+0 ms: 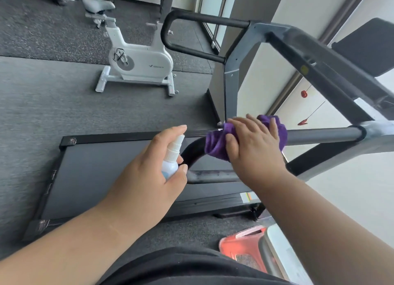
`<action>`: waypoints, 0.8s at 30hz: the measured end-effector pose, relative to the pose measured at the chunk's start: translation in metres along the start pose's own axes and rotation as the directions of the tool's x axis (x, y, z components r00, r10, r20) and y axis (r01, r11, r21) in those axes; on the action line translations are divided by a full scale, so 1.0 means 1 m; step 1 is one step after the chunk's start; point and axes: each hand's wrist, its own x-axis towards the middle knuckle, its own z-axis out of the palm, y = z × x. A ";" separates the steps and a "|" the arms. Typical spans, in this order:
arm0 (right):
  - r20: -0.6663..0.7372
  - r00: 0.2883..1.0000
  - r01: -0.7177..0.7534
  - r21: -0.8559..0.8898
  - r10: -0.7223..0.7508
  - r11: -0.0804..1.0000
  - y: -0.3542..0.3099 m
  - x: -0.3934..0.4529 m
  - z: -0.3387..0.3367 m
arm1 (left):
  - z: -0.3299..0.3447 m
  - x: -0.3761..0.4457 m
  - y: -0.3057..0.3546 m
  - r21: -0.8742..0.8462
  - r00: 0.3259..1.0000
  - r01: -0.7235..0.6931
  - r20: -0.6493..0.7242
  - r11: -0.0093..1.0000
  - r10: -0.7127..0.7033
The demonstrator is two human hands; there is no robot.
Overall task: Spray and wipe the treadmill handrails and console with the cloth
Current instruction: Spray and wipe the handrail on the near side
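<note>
Floor point(42, 105): grey carpet at left, darker speckled matting beyond.
Bike point(136, 61): white, upright on the floor behind the treadmill, saddle at top left.
Belt point(102, 174): dark deck of the treadmill, lying across the lower left, below both hands.
Left hand point(149, 178): wrapped round the bottle, forefinger stretched over the nozzle top, thumb on the bottle's near side.
Bottle point(171, 159): small, white, nozzle aimed right toward the cloth; just beside the rail's bend, contact hard to judge.
Near rail point(319, 134): dark looped handrail, bend at left, grey bar running right to the frame.
Cloth point(215, 144): purple, bunched over the near rail just right of its bend.
Right hand point(253, 144): laid on the cloth, fingers spread and bent over it, pressing it to the rail.
Far rail point(191, 33): black loop higher up, well apart from the hands.
Console point(332, 56): grey crossbar slanting at upper right, blurred.
Shoe point(243, 246): pink-orange, on the floor at lower right.
</note>
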 end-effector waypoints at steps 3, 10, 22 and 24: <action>-0.015 0.995 0.094 -0.020 -0.094 0.995 -0.030 -0.007 0.009 | 0.008 0.004 0.007 0.014 1.000 -0.022 0.002 1.000 0.022; -0.141 0.969 0.211 0.053 -0.201 0.976 -0.004 -0.003 0.016 | 0.042 0.025 0.029 0.067 0.998 -0.053 0.040 0.996 0.050; -0.138 0.962 0.248 0.094 -0.234 0.964 0.108 -0.002 0.002 | 0.122 0.045 0.093 0.141 0.995 -0.091 0.044 0.986 0.085; -0.139 0.956 0.272 0.095 -0.258 0.958 0.131 -0.002 0.001 | 0.136 0.046 0.103 0.154 0.996 -0.082 0.054 0.985 0.074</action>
